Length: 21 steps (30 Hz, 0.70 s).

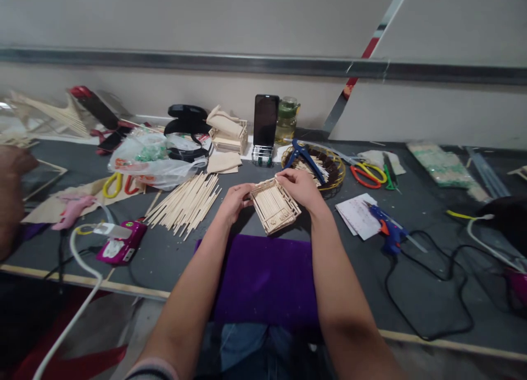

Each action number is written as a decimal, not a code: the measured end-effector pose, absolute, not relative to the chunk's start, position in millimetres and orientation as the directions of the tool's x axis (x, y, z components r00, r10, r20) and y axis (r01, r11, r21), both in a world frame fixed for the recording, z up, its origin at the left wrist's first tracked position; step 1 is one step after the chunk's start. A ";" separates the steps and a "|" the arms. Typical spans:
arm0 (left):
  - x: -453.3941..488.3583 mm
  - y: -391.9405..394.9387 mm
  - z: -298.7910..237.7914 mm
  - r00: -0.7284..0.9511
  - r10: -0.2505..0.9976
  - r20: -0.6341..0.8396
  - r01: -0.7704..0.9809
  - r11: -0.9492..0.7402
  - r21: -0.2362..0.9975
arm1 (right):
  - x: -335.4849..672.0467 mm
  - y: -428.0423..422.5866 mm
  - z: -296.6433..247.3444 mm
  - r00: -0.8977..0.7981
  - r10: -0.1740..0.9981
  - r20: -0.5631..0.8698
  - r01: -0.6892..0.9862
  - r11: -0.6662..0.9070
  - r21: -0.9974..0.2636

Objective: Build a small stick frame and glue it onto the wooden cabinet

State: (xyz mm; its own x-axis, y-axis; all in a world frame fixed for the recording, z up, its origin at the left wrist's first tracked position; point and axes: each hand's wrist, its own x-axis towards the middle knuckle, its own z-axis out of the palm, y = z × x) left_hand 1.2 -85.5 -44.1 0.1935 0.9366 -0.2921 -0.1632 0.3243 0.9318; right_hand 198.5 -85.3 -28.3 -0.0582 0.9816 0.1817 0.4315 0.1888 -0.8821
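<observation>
Between my two hands is a small box-like frame [272, 205] built of thin wooden sticks, tilted toward me above the table. My left hand [236, 201] grips its left edge, fingers closed on the rail. At the upper right corner my right hand [300, 186] pinches the rim, thumb and fingers together. Just below lies a purple cloth [265, 278] at the table's front edge. A fanned pile of loose wooden sticks [185, 204] is left of my left hand. Behind my right hand stands a wicker basket [340, 174] holding short sticks and a blue-handled cutter [307, 159].
On the right, a blue glue gun [389, 229] with a looping black cord rests near white papers [358, 214]. A phone [265, 122] stands upright at the back. Scissors [368, 175], a plastic bag [154, 157] and a magenta power strip [123, 242] lie around. Another person's hand [10, 188] is far left.
</observation>
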 end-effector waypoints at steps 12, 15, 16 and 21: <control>-2.1 -78.1 -22.3 0.217 0.927 -0.305 0.030 0.306 0.952 | 195.8 -85.9 -29.6 -0.045 0.985 0.169 0.391 0.173 -0.904; -2.1 -75.7 -15.4 0.229 0.919 -0.321 0.090 0.308 0.947 | 195.0 -86.6 -28.4 -0.036 0.988 0.148 0.389 0.151 -0.909; -2.5 -74.7 -14.2 0.235 0.917 -0.323 0.109 0.306 0.946 | 194.8 -86.7 -28.2 -0.036 0.989 0.143 0.386 0.146 -0.911; -5.6 -68.5 -15.8 0.264 0.913 -0.311 0.190 0.267 0.945 | 195.6 -86.3 -29.5 -0.043 0.987 0.158 0.401 0.162 -0.902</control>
State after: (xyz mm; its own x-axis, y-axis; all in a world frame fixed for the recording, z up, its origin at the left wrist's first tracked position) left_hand -5.6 -68.5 -15.8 0.2637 0.9132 -0.3108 0.1898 0.2668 0.9449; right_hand 195.6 -86.3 -29.5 -0.0435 0.9865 0.1578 0.4010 0.1619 -0.9017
